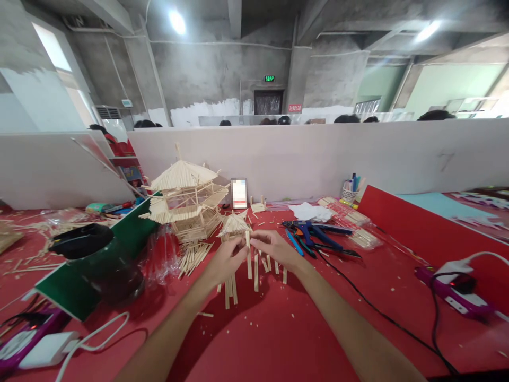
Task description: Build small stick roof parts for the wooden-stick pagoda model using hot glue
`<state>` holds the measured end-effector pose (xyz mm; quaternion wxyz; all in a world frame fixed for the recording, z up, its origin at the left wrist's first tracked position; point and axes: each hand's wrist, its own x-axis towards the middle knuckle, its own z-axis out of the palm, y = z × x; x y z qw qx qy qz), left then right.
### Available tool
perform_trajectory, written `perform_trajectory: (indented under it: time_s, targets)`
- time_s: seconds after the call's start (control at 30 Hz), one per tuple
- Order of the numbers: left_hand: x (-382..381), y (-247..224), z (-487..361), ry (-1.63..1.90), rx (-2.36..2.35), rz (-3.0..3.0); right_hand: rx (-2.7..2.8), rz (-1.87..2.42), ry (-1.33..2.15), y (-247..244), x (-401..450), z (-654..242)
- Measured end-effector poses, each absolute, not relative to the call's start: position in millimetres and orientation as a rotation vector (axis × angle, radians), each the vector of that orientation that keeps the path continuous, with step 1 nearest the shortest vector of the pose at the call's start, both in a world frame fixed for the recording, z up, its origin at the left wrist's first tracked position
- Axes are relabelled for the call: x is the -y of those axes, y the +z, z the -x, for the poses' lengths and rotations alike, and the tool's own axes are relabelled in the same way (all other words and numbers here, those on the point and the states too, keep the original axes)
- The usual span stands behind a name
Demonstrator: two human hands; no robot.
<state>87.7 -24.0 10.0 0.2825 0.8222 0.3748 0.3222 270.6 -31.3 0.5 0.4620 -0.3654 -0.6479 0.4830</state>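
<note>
My left hand and my right hand meet at the middle of the table, fingers pinched on a narrow upright wooden strip. Below and around them lie several short wooden strips. Just behind my hands stands a small stick-built pavilion model with a pointed roof, partly hidden by my fingers. To its left rises a larger tiered pavilion model, with a pile of thin wooden sticks at its foot.
Right of my hands lie blue-handled pliers and a glue gun-like tool with a black cord. White tissue and bagged sticks lie behind. A dark jar stands left by a green board; purple power strips flank both sides.
</note>
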Motion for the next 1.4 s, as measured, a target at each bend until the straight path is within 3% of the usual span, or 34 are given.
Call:
perform_trajectory:
  time_s: [0.33,0.6,1.07,1.4]
  targets:
    - [29,13,-89,0.903,-0.978,-2.175,1.391,0.841,1.343,1,33,-269]
    - [25,17,-88,1.169,-0.945,-1.865,1.422,0.865,1.291,0,36,-262]
    - [19,14,-81,1.057,-1.0,-1.549,1.336,0.923,1.338,-14,36,-252]
    - [15,9,-78,1.021,-1.067,-1.707,1.398,1.0,1.31,-7,38,-254]
